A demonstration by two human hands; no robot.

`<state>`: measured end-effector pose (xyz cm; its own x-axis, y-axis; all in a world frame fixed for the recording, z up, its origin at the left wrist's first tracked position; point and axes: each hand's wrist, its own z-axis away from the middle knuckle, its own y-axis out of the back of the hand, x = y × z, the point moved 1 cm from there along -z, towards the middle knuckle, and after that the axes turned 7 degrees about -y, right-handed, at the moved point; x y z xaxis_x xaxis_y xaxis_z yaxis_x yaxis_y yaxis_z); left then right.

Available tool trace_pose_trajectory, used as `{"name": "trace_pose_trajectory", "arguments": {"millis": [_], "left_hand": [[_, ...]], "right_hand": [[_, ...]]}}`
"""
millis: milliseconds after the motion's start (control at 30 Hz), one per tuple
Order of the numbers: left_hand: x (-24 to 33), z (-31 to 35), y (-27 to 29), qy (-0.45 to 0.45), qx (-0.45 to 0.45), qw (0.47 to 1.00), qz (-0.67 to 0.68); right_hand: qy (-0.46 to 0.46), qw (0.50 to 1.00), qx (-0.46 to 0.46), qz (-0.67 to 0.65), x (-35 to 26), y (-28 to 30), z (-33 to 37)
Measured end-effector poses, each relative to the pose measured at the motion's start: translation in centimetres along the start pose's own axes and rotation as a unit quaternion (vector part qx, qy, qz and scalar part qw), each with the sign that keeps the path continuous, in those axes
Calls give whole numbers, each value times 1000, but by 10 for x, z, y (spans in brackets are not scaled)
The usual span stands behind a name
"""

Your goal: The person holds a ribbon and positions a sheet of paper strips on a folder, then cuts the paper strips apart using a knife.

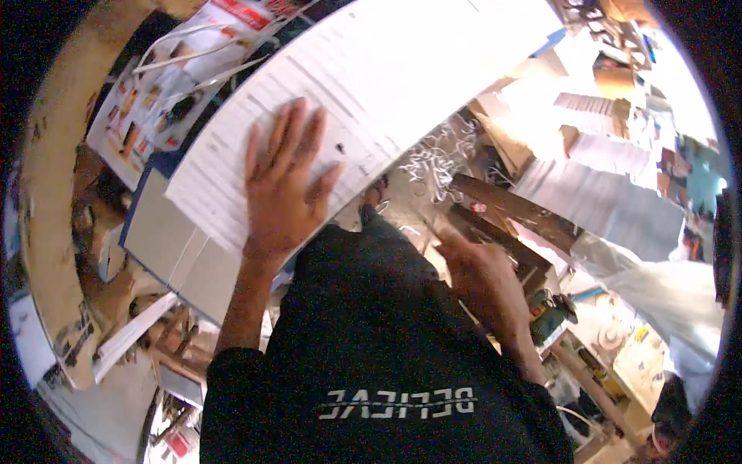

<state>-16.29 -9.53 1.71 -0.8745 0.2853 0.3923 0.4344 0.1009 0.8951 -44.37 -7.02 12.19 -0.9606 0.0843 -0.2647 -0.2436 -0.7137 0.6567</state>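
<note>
My left hand [286, 185] lies flat with its fingers apart on a large stack of white printed sheets [340, 100]. Beneath the sheets a grey board with blue edges [166, 240] sticks out at the near left. My right hand [487, 286] is off to the right, below the sheets' near edge and apart from them. Its fingers are curled together; a thin thing seems to stick out at the fingertips, too blurred to name.
White paper strips [437, 162] lie scattered on the floor ahead. Piles of paper [603, 205] stand at the right, beside clear plastic sheeting [665, 290]. A colourful printed sheet [166, 93] with white cord over it is at the far left. A wooden beam [46, 193] curves along the left.
</note>
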Motion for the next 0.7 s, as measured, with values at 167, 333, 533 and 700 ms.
{"name": "trace_pose_trajectory", "arguments": {"millis": [167, 333, 533, 700], "left_hand": [[-2, 7, 1, -10, -13, 1000, -2], [-3, 6, 4, -11, -13, 1000, -3], [-2, 6, 7, -5, -1, 1000, 10], [-2, 6, 5, 1, 4, 1000, 8]], "right_hand": [[78, 969, 145, -184, -15, -21, -16], [83, 965, 104, -227, -29, -44, -43], [163, 961, 147, -169, -39, -42, -45], [164, 966, 147, -134, -41, -44, -44]]}}
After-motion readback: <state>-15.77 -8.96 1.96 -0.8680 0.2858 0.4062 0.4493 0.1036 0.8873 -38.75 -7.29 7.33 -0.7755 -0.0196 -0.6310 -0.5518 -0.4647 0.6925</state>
